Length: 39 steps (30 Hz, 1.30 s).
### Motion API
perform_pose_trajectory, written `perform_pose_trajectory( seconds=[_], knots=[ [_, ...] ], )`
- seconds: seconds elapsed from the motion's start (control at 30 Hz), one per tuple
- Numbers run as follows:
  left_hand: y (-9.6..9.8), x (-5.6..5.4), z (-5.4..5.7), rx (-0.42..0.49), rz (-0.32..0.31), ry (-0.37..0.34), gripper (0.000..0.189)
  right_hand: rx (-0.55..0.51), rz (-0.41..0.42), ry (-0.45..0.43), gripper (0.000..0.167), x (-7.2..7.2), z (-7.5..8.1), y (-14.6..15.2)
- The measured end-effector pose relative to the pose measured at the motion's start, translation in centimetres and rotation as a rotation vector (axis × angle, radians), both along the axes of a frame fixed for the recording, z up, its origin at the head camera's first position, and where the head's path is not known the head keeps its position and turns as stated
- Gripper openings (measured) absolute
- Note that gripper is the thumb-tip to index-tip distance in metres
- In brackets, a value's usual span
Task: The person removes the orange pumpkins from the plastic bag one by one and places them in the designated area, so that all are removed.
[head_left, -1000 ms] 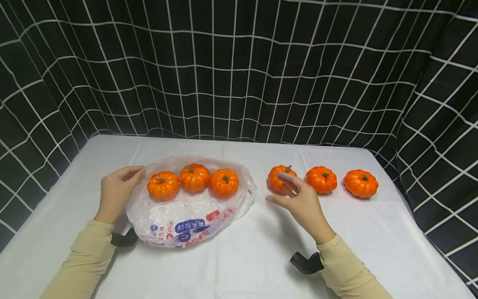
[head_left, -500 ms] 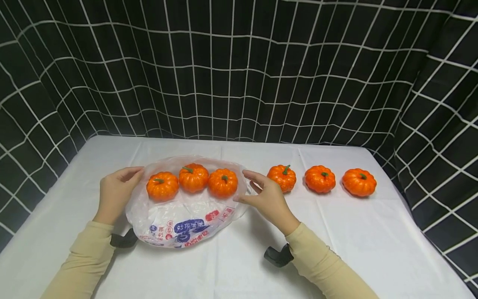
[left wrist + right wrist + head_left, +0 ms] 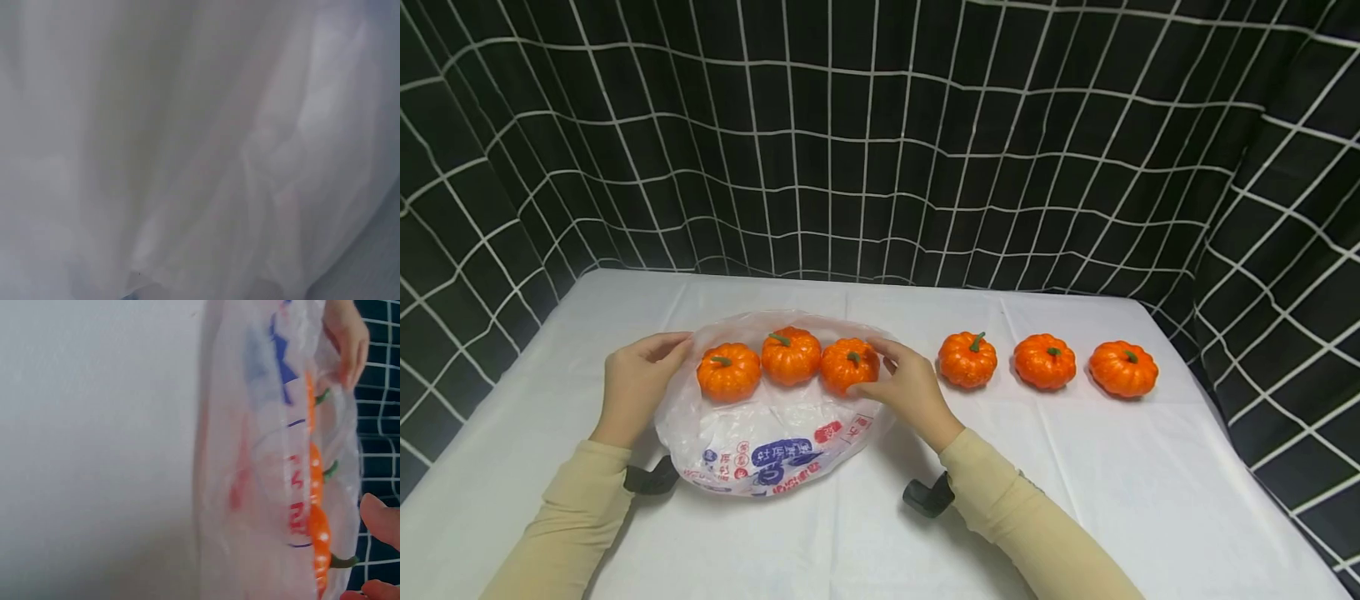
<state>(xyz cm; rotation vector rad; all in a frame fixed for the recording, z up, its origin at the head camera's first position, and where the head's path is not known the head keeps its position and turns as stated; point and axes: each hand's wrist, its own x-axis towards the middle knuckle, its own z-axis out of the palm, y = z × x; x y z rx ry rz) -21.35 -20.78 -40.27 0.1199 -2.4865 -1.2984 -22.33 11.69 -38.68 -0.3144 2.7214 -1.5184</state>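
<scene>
A white translucent plastic bag [image 3: 730, 425] with red and blue print lies with its mouth spread, three small orange pumpkins inside. My left hand [image 3: 638, 379] pinches the bag's left rim between thumb and fingers. Over the bag's right side is my right hand [image 3: 910, 387], its thumb and fingers spread apart at the rightmost pumpkin in the bag [image 3: 846, 365]. In the right wrist view the thumb [image 3: 380, 520] shows above the bag's rim, near that pumpkin's green stem [image 3: 342, 562]. Bag film fills the left wrist view and hides the left fingers.
Three more orange pumpkins stand in a row on the right: a near one [image 3: 967, 360], a middle one [image 3: 1045, 362] and a far right one [image 3: 1123, 369]. A white cloth [image 3: 865, 533] covers the table. Black curtain [image 3: 880, 150] with white grid lines surrounds it.
My right hand has moved left, from beside the nearest pumpkin of the right row to over the rightmost pumpkin in the bag. The left hand has kept its place at the rim.
</scene>
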Motion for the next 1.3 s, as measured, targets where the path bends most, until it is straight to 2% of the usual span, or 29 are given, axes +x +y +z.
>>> perform_pose_trajectory(
  seconds=[0.77, 1.07, 1.3],
  knots=[
    [0.0, 0.0, 0.2, 0.001, 0.001, 0.002, 0.031, 0.154, -0.047, -0.007, 0.075, -1.7, -1.4, -2.0],
    [0.2, 0.0, 0.2, -0.003, 0.004, 0.007, 0.031, 0.155, -0.082, 0.008, 0.071, -1.7, -1.6, -2.3],
    [0.1, 0.1, 0.4, -0.002, 0.006, 0.002, 0.03, 0.127, -0.091, 0.007, 0.071, -1.2, -1.4, -2.2]
  ],
)
